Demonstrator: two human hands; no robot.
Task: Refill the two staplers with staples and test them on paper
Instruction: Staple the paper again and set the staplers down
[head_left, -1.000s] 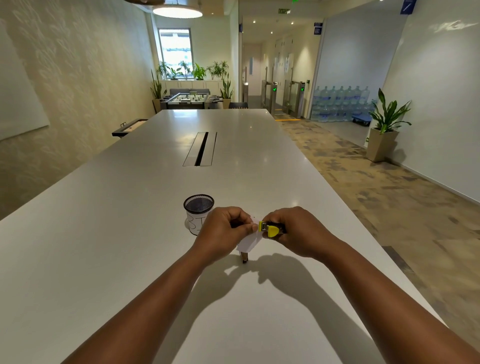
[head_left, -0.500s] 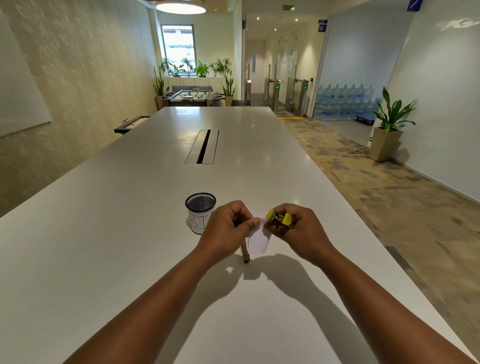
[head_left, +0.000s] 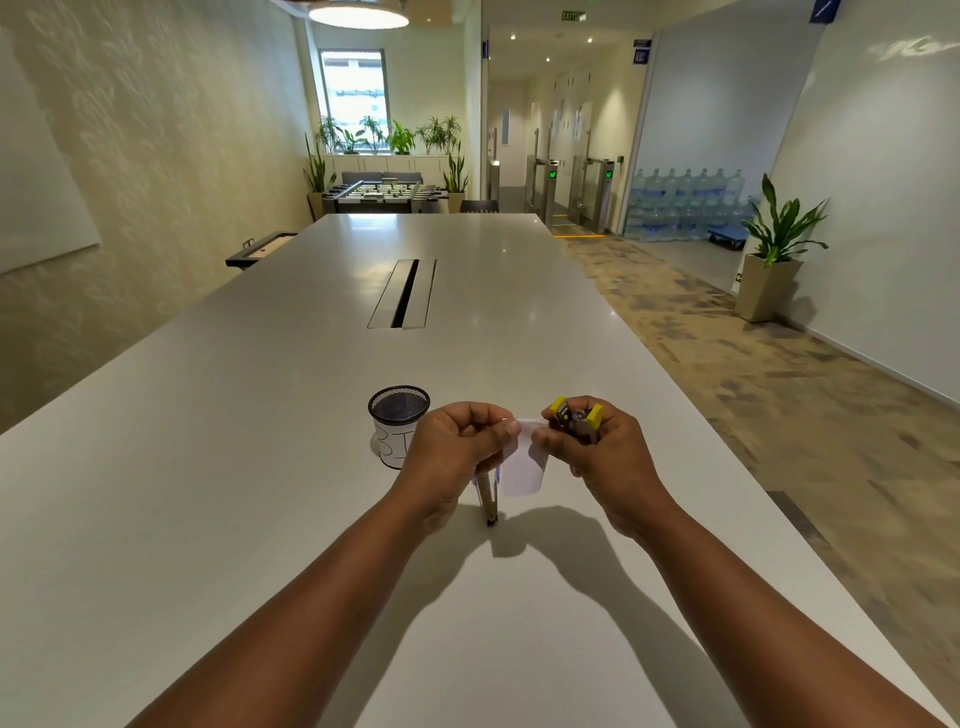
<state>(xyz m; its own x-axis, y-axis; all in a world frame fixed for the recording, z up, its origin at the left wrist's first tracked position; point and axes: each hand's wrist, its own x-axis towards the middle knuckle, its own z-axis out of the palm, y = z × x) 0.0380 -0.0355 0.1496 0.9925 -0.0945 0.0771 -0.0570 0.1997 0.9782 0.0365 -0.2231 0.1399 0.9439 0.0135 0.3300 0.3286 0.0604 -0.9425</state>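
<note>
My right hand (head_left: 602, 457) grips a small yellow and metal stapler (head_left: 576, 420), tilted up above the white table (head_left: 260, 467). A small white slip of paper (head_left: 522, 462) hangs between both hands; my left hand (head_left: 457, 447) pinches its top edge. Below the paper a second, slim stapler (head_left: 487, 496) lies on the table, partly hidden by my left hand.
A black mesh cup with a white label (head_left: 397, 423) stands just left of my left hand. A cable slot (head_left: 402, 293) runs down the table's middle. The table's right edge drops to a carpeted floor; a potted plant (head_left: 774, 260) stands by the right wall.
The yellow stapler has come off the paper and tipped upward in my right hand. The paper now hangs down from my left fingers.
</note>
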